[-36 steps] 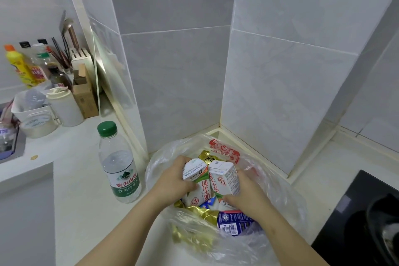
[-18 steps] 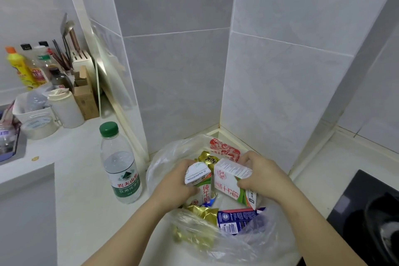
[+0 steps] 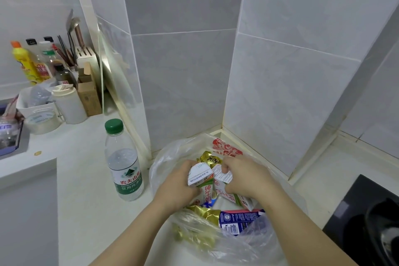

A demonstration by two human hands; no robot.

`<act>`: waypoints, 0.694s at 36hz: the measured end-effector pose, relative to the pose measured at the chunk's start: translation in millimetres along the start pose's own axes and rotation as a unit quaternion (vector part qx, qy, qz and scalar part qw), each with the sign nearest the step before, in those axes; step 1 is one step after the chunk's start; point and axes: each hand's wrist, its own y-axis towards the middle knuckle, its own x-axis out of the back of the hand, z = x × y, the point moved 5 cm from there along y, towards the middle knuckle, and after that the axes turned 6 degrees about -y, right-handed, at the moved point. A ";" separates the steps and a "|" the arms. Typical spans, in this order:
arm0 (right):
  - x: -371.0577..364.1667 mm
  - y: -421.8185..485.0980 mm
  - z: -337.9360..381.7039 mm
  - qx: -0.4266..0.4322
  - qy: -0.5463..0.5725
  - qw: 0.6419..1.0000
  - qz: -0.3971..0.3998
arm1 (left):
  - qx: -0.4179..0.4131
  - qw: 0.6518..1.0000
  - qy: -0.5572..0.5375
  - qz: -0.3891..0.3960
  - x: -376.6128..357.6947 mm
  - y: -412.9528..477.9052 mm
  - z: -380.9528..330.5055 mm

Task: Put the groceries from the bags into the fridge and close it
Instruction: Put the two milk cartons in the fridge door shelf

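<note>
A clear plastic bag (image 3: pixel 168 157) lies open on the white counter in the tiled corner. Inside it my left hand (image 3: pixel 176 187) grips a small green-and-white milk carton (image 3: pixel 201 181). Right beside it my right hand (image 3: pixel 246 177) grips a second milk carton (image 3: pixel 224 181), tilted against the first. Gold foil packets (image 3: pixel 204 215), a blue-and-white carton (image 3: pixel 237 220) and a red-printed white pack (image 3: pixel 225 148) also lie in the bag. A water bottle (image 3: pixel 124 162) with a green cap stands just left of the bag. The fridge is out of sight.
A black hob (image 3: pixel 367 218) with a dark pan sits at the right edge. At the back left stand condiment bottles (image 3: pixel 28 65), a knife block (image 3: pixel 85 58), a brown box (image 3: pixel 88 93), a white jar (image 3: pixel 69 103) and a white tub (image 3: pixel 34 103).
My right hand turned its carton over and brought it back against the left-hand carton. Both hands sit slightly higher in the bag than a second ago.
</note>
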 end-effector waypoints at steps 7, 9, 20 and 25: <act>-32.5 -4.1 -7.8 -0.025 0.054 0.997 -0.053 | 0.006 1.000 0.001 -0.002 -1.6 -0.2 3.5; -42.8 -2.7 -12.9 -0.041 0.082 0.993 -0.071 | 0.004 1.000 0.003 -0.003 -2.2 -0.3 3.2; -75.1 -3.7 -46.3 -0.138 0.303 0.941 -0.058 | 0.003 1.000 -0.006 -0.006 -3.6 -0.8 5.1; -81.5 -9.1 -45.8 -0.135 0.339 0.927 -0.081 | 0.008 1.000 -0.008 -0.005 -6.4 -0.1 6.2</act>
